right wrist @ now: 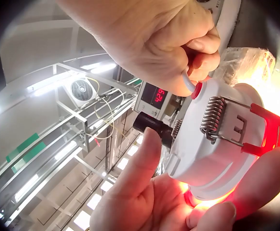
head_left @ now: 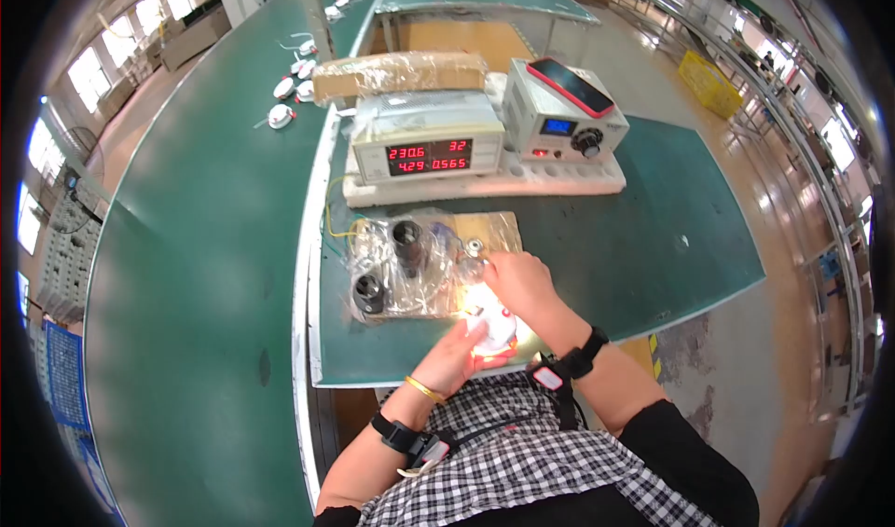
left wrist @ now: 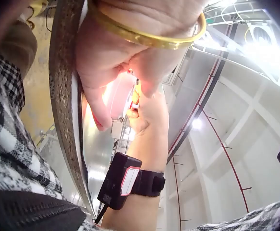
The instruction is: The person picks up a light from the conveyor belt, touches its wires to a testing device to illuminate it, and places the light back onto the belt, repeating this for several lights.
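Observation:
A white round lamp (head_left: pixel 494 329) with spring clips glows in the left hand (head_left: pixel 457 357), close to the bench's front edge. In the right wrist view the left hand's fingers curl round the white housing (right wrist: pixel 202 144), its thumb beside a black cylindrical part (right wrist: pixel 152 126). The right hand (head_left: pixel 522 283) is above the lamp; seen from its wrist, the fingers of the right hand (right wrist: pixel 164 43) are curled, pinching the white cable (right wrist: pixel 188 81) that enters the housing at a red fitting. In the left wrist view the lamp (left wrist: pixel 120 96) is partly hidden by the left hand (left wrist: pixel 130 53).
Behind the hands lies a plastic-wrapped board (head_left: pixel 429 294) with black sockets (head_left: pixel 407 240). Further back are a meter (head_left: pixel 429 145) with red digits and a power unit (head_left: pixel 559 122) carrying a phone (head_left: pixel 571 87). More white lamps (head_left: pixel 281 115) sit on the long green surface at left.

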### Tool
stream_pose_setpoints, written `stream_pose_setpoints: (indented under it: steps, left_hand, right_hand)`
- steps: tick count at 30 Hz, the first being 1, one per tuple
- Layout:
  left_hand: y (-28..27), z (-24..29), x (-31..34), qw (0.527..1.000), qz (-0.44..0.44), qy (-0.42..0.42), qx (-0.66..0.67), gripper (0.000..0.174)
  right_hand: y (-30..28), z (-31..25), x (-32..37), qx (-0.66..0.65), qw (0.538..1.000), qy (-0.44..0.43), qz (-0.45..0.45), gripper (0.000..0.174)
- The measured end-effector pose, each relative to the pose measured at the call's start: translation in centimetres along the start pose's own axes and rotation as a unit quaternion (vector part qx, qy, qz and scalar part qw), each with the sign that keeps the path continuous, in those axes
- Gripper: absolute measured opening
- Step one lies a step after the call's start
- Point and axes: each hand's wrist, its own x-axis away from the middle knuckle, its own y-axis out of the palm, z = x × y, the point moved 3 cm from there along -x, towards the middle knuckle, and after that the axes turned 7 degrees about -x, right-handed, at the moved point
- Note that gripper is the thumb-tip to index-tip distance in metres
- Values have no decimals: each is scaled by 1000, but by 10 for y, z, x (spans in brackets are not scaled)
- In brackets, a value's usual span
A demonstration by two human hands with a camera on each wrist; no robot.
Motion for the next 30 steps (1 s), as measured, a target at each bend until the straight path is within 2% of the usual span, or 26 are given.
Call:
stream_pose_setpoints:
  steps: [2,3,4,6,7,9,11,13,15,17,19,21,22,25,30]
  left_hand:
    - [-2,-4,0,999,-5,23,-33,45]
    - [-3,-1,1,997,-25,-4,-78,45]
    - [-4,-1,2,996,-16,7,-83,45]
    - [-1,1,6,996,-7,19,-84,45]
    - [4,9,14,996,7,31,-88,47]
    - [11,29,27,993,11,55,-100,48]
    - [12,46,42,985,43,123,-109,52]
    - [18,55,50,982,32,150,-114,54]
    - [22,61,57,975,66,190,-94,53]
    - [28,62,62,970,67,193,-129,51]
    - [35,62,66,973,51,224,-40,46]
    - [41,66,71,966,82,245,-26,43]
    - [42,68,73,965,66,255,-20,44]
    - [40,68,71,959,56,276,-35,48]
    - [39,62,67,958,53,280,-11,50]
  right_hand:
    - [-1,0,0,12,1000,4,-6,22]
    - [-1,-1,0,27,999,22,-19,22]
    - [-2,-5,0,28,999,14,-17,22]
    - [-10,-11,7,-90,996,5,19,17]
    - [-16,-18,14,-89,996,4,18,17]
    - [-37,-38,22,-274,955,-104,54,25]
    - [-38,-42,34,-290,945,-152,-5,43]
    - [-28,-53,47,-482,859,-99,-144,58]
    - [-30,-63,57,-471,860,-101,-169,61]
    - [-34,-64,55,-470,858,-108,-177,62]
    - [-32,-66,59,-476,850,-99,-201,63]
    - [-36,-72,62,-426,875,-182,-139,72]
    - [-46,-83,67,-453,866,-141,-160,81]
    - [-37,-84,67,-465,858,-156,-155,85]
    - [-33,-83,70,-488,850,-135,-145,84]
